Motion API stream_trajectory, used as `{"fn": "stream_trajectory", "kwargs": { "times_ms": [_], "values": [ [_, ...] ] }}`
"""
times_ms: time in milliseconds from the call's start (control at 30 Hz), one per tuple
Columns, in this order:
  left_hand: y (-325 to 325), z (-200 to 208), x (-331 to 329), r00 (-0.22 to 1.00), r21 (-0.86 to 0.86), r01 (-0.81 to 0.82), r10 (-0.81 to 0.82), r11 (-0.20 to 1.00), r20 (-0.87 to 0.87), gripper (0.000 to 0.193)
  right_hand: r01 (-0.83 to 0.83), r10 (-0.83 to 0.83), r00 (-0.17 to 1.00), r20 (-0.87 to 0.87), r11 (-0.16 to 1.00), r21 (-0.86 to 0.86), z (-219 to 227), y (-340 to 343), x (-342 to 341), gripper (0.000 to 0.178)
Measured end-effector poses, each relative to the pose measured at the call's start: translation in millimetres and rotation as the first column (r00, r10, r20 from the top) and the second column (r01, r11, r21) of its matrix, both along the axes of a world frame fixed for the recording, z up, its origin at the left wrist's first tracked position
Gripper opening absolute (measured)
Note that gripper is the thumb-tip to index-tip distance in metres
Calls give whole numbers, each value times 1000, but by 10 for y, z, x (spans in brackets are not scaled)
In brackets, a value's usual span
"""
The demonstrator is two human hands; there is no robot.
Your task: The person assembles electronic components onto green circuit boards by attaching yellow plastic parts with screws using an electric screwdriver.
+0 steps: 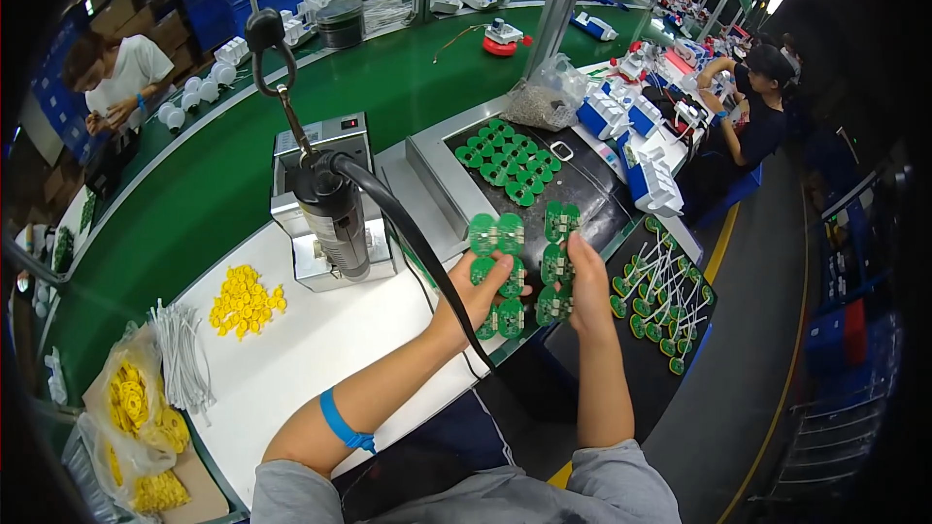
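Head view: my left hand (474, 299) grips a panel of round green circuit boards (515, 276), thumb across its face. My right hand (589, 283) grasps a narrower panel of similar boards (553, 264) by its right side. Both are apart, near the black mat (594, 202) bearing grouped round green boards (507, 161).

Left hand (476, 299) and right hand (588, 286) gripping, side by side, left forearm (388, 383) slanted, right forearm (602, 378) near-upright
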State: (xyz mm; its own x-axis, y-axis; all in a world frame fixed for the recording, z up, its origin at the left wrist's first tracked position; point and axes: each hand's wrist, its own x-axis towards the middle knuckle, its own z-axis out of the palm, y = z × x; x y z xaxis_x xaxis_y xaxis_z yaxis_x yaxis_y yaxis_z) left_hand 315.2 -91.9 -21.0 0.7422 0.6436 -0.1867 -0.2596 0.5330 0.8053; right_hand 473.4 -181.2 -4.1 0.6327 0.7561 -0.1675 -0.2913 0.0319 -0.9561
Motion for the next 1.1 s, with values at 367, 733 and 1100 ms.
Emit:
{"fn": "stream_trajectory", "kwargs": {
  "times_ms": [367,733,1100],
  "values": [
    [72,-249,54,994,303,4,30,953,-110,28,339,229,-413,882,937,-85,133,325,369,18],
    [60,-222,-46,997,181,-73,71,981,19,23,366,481,-446,755,868,-337,-205,360,95,6],
    [86,-275,-146,996,103,-77,73,992,42,28,340,486,-341,804,862,-377,-231,327,-89,13]
  ]
}}
